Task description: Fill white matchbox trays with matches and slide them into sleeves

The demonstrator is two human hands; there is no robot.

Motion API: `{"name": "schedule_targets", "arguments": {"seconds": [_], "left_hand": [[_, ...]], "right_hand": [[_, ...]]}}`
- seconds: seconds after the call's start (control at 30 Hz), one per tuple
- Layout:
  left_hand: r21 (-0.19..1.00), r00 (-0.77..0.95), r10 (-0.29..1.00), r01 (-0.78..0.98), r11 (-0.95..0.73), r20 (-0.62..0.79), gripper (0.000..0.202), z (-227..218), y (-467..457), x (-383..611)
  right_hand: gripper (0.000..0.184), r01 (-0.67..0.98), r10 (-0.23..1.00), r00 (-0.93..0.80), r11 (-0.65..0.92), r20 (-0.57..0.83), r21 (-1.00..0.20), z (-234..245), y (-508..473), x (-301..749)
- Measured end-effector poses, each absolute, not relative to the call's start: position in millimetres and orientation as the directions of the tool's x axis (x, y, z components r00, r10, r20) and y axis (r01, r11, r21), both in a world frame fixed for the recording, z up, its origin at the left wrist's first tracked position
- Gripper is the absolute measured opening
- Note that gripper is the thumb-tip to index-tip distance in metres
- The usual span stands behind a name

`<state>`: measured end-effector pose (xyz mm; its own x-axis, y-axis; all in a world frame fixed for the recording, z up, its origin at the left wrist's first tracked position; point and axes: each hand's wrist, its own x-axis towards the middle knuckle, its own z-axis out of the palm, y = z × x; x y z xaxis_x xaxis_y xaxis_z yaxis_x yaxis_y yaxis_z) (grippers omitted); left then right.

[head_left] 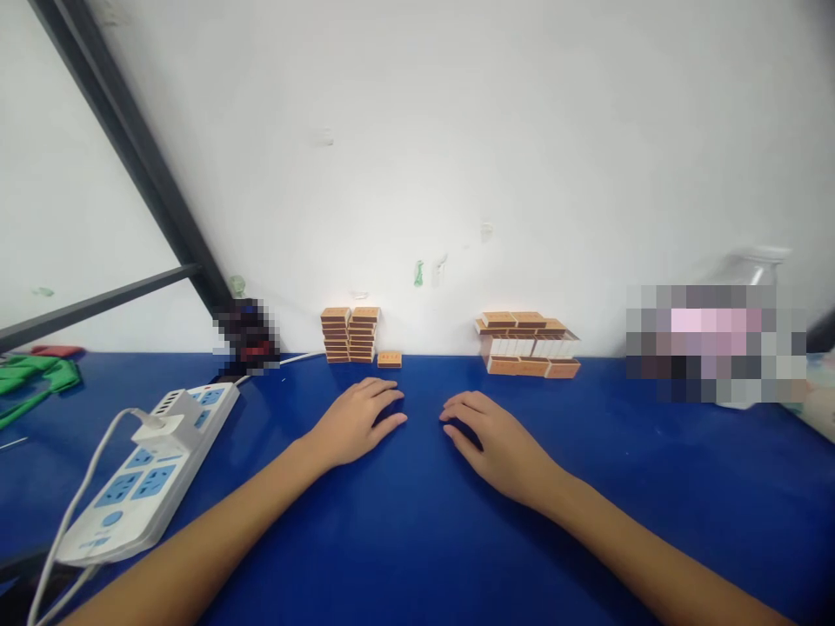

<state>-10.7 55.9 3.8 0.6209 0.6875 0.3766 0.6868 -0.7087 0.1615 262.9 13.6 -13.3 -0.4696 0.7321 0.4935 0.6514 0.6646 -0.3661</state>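
My left hand [357, 420] rests on the blue tabletop [391, 539], fingers apart and holding nothing. A single matchbox [390, 359] lies just beyond its fingertips. Beside that box, against the wall, rise two columns of stacked matchboxes [350, 335]. My right hand [499, 443] is on the tabletop too, fingers loosely curved and apart, with nothing in them. Past it, to the right, stands a wider pile of matchboxes [530, 345], some lying flat and others on end with their pale sides showing. Neither hand touches a box.
On the left lies a white power strip [176, 478] with a plugged-in charger [168, 426] and a white cable [78, 496]. Green items [39, 378] sit at the far left. A dark metal frame [140, 156] slants along the wall. A blurred-out pinkish object [714, 335] stands at the right.
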Motion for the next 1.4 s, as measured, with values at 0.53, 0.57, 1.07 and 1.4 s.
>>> {"name": "schedule_targets", "arguments": {"seconds": [0.53,0.57,1.07,1.4], "left_hand": [[0.128,0.648,0.673,0.680,-0.722,0.357,0.033,-1,44,-21],[0.122,0.650,0.678,0.685,-0.719,0.345,0.034,0,43,-22],[0.078,0.659,0.697,0.708,-0.701,0.282,0.037,3,41,-20],[0.094,0.658,0.688,0.698,-0.710,0.304,0.037,2,41,-20]], "right_hand": [[0.020,0.702,0.745,-0.473,0.641,0.469,-0.311,-13,17,265],[0.021,0.700,0.746,-0.472,0.641,0.470,-0.313,-14,18,266],[0.019,0.689,0.760,-0.464,0.632,0.455,-0.354,-14,19,268],[0.017,0.689,0.761,-0.460,0.631,0.458,-0.357,-15,20,268]]}}
